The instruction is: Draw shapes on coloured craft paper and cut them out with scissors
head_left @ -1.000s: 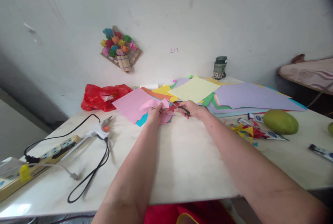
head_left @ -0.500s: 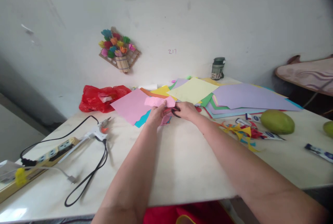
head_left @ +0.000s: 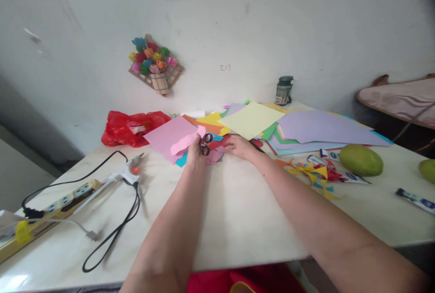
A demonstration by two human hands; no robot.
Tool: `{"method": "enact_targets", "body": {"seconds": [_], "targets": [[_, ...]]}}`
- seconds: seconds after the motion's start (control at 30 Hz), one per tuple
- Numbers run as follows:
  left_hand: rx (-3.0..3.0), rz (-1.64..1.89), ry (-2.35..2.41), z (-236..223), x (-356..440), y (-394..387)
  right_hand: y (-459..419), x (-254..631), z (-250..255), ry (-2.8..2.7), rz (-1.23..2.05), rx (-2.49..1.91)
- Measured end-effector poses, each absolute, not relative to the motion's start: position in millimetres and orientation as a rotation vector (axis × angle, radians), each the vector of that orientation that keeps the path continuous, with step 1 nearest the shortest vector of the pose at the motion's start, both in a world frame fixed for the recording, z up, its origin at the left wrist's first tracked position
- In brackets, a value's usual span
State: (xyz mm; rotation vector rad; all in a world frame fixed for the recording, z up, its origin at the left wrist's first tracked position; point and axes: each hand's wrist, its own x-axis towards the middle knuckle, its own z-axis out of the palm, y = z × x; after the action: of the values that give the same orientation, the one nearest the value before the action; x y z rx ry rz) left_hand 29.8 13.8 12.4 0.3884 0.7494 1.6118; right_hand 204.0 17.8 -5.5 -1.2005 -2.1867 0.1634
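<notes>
My left hand [head_left: 194, 151] is closed on a pink paper strip [head_left: 183, 142] and a pair of scissors [head_left: 205, 143]. The scissors' dark finger loops stick out to the right of the thumb; the blades are hidden. Over the small pile of paper pieces, my right hand [head_left: 240, 147] has its fingertips drawn together at the edge of a pink paper scrap [head_left: 217, 152]. A larger pink sheet [head_left: 166, 136] lies behind the left hand, with a blue piece [head_left: 182, 160] under its near corner.
Coloured sheets [head_left: 316, 126] spread along the back. A red plastic bag [head_left: 118, 129] is at back left, near a glue gun [head_left: 132, 168] and a power strip [head_left: 73, 200]. Right are paper offcuts [head_left: 314, 173], a green fruit [head_left: 360, 160] and a tumbler [head_left: 284, 91].
The scissors have passed from my right hand to my left. My left hand has shifted left and tilted the pink strip. My right hand's fingertips now meet the paper pieces.
</notes>
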Motion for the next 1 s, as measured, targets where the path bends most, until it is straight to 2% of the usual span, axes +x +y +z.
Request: {"method": "enact_targets", "body": {"seconds": [0.13, 0.3, 1.0], "targets": [[0.445, 1.520, 0.573, 7.8, 38.7, 8.2, 12.0, 196.7, -9.2, -2.347, -0.029, -1.324], [0.511, 1.444, 0.575, 2.0, 44.7, 3.7, 8.8, 186.2, -5.6, -2.356, -0.150, -1.411], [0.572, 1.443, 0.621, -2.0, 42.2, 5.8, 18.9, 185.0, -6.9, -2.348, -0.121, -1.425]]}}
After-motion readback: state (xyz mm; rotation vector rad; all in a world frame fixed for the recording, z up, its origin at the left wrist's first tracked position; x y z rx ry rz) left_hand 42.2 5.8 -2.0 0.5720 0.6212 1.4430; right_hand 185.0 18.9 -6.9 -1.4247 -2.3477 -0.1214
